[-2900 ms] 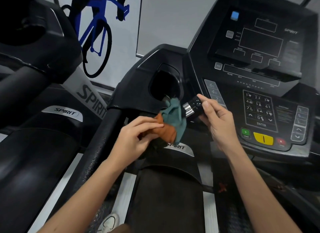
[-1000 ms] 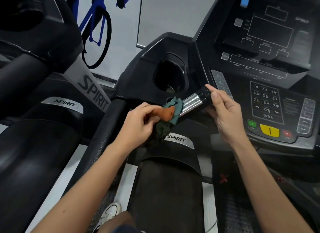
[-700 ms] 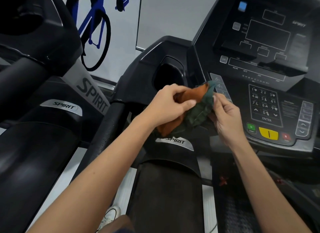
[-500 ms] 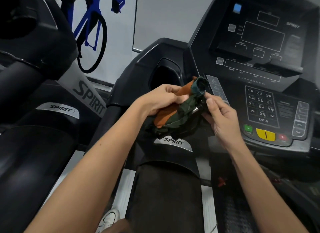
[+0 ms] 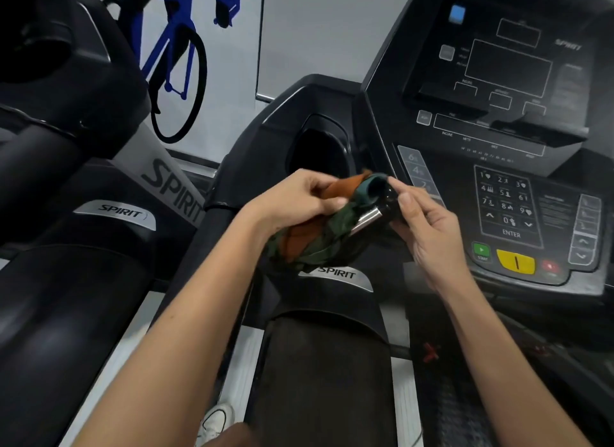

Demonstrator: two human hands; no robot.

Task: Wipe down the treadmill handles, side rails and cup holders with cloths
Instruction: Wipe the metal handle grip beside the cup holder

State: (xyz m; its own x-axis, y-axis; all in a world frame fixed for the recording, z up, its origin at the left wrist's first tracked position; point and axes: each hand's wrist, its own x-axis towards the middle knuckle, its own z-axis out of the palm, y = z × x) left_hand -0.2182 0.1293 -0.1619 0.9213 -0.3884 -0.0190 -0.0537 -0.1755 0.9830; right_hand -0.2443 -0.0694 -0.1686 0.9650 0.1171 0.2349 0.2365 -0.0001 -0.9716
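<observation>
So that it gets wiped all round, the handle (image 5: pixel 365 221) is being wrapped in the cloths (image 5: pixel 319 237) gripped by the left hand (image 5: pixel 292 200), its end being pinched steady by the right hand (image 5: pixel 428 227).

The cloth (image 5: pixel 307 240) is rust orange and dark green, and the handle (image 5: pixel 365 219) is silver with a black end. The black console (image 5: pixel 561 177) carries a yellow button (image 5: pixel 516 262), a green button (image 5: pixel 480 249) and a red button (image 5: pixel 549 266). The bicycle graphic (image 5: pixel 172 47) is blue.

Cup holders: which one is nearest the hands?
The cup holder beside the console, directly behind the left hand; the far-left cup holder belongs to the neighbouring treadmill.
</observation>
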